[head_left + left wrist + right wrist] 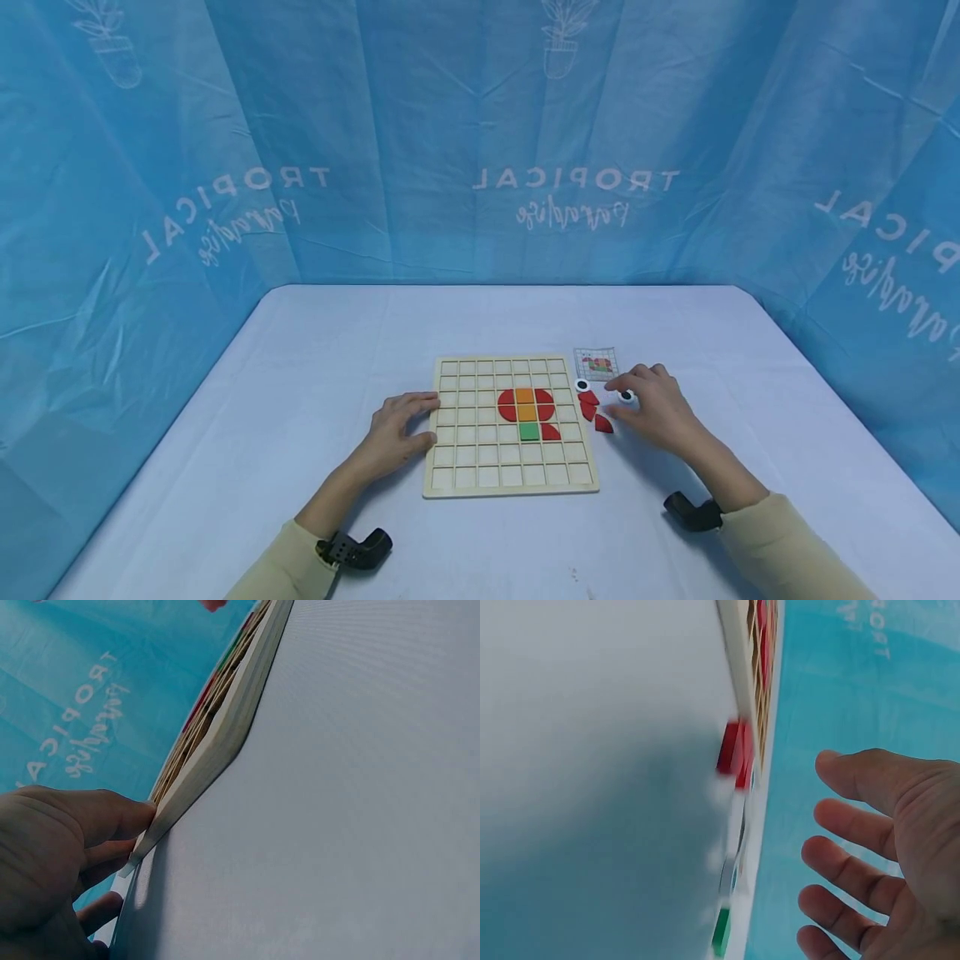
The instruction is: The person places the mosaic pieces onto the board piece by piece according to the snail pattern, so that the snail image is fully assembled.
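My left hand (392, 435) rests at the left edge of a wooden grid board (510, 493), thumb and fingers touching its side. On the board, orange squares (526, 405) sit between red rounded pieces (507, 406). Below them are a green square (529, 431) and a red quarter-circle (551, 432). Right of the board, my right hand (660, 408) hovers with fingers spread and nothing between them. Near its fingertips lie several loose red pieces (603, 424) and two round eye pieces (582, 385). In the right wrist view a green piece (721, 934) also shows; the hand hides it from the head view.
A small printed pattern card (596, 364) lies beyond the loose pieces, by the board's upper right corner. White cloth (337, 350) covers the table, and blue curtains (480, 125) with printed lettering hang around it. Each wrist wears a black camera (693, 512).
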The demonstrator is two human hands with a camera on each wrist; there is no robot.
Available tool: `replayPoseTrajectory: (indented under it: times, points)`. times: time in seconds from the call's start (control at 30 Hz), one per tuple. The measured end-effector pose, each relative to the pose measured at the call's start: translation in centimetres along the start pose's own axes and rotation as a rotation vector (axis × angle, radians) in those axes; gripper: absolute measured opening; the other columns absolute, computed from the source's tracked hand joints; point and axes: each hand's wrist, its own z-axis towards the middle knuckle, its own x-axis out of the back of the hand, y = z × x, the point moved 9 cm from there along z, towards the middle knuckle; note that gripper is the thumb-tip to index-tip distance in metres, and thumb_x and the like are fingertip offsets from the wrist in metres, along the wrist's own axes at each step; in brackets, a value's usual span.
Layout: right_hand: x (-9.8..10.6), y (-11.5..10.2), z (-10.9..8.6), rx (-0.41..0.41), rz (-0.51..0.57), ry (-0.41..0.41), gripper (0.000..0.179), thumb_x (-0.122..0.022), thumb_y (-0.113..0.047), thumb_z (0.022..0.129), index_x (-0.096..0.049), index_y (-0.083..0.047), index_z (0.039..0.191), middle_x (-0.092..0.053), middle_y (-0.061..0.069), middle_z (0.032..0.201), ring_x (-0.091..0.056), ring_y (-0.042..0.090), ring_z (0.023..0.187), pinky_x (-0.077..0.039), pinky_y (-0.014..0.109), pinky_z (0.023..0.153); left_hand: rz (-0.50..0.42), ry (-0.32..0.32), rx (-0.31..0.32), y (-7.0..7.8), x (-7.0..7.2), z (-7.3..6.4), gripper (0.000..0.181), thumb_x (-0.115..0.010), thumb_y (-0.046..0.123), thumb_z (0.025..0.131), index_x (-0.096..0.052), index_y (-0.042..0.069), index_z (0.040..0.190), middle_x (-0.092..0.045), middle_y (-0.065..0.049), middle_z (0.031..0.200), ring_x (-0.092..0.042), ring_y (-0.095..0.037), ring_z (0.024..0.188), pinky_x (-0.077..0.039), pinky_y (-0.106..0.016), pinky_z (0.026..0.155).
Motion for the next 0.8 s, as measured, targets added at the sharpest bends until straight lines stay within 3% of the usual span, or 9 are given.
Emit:
replayPoseTrajectory:
  times: [0.33, 0.57, 0.8]
  points:
    - [0.9, 5.8, -0.7, -0.159, 0.024, -0.021, 0.039, -0.072, -0.025, 0.080, -0.066, -0.006, 0.113, -0.058, 0.020, 0.110, -0.042, 0.036, 0.102, -0.044, 0.046, 0.075, 0.012, 0.001, -0.021, 0.0, 0.1, 0.0, 0.047, -0.066, 0.010, 0.081, -0.057, 0.010, 0.128, -0.047, -0.005, 0.142, -0.030, -0.031, 0.136, -0.013, -0.058, 0.112]
    - [0.9, 8.5, -1.1, -0.199, -0.017, -0.023, 0.042, -0.070, -0.024, 0.081, -0.063, -0.002, 0.116, -0.057, 0.025, 0.111, -0.042, 0.040, 0.103, -0.041, 0.049, 0.077, 0.016, 0.001, -0.015, 0.0, 0.1, -0.1, 0.047, -0.066, 0.011, 0.081, -0.058, 0.010, 0.127, -0.048, -0.005, 0.141, -0.030, -0.031, 0.135, -0.013, -0.057, 0.112]
    - [0.9, 9.7, -1.6, -0.202, -0.054, -0.014, 0.043, -0.071, -0.023, 0.079, -0.064, 0.001, 0.114, -0.059, 0.025, 0.107, -0.044, 0.040, 0.098, -0.040, 0.048, 0.073, 0.011, -0.004, -0.024, 0.2, 0.1, -0.2, 0.047, -0.066, 0.010, 0.082, -0.057, 0.009, 0.128, -0.048, -0.005, 0.142, -0.030, -0.031, 0.136, -0.013, -0.058, 0.111]
